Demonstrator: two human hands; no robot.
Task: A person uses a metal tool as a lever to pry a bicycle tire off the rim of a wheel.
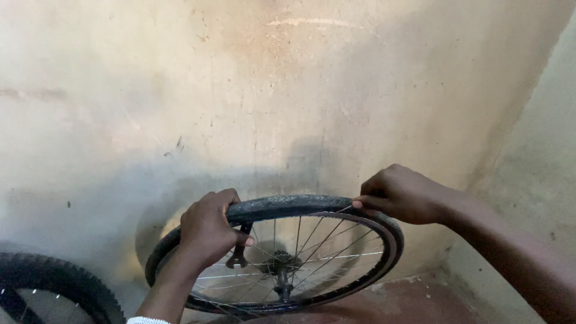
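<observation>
L hand [209,231]: knuckles up, grip closed over black rubber bicycle tyre [288,206] on spoked wheel | R hand [401,193]: fingertips pinching the tyre's edge

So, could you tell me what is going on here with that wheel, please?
A person holds a spoked bicycle wheel in front of a stained wall. The left hand grips the black tyre at its top, with a dark tool hanging beside it. The right hand pinches the tyre's edge further along. A second, knobbly tyre sits at the lower left.
</observation>
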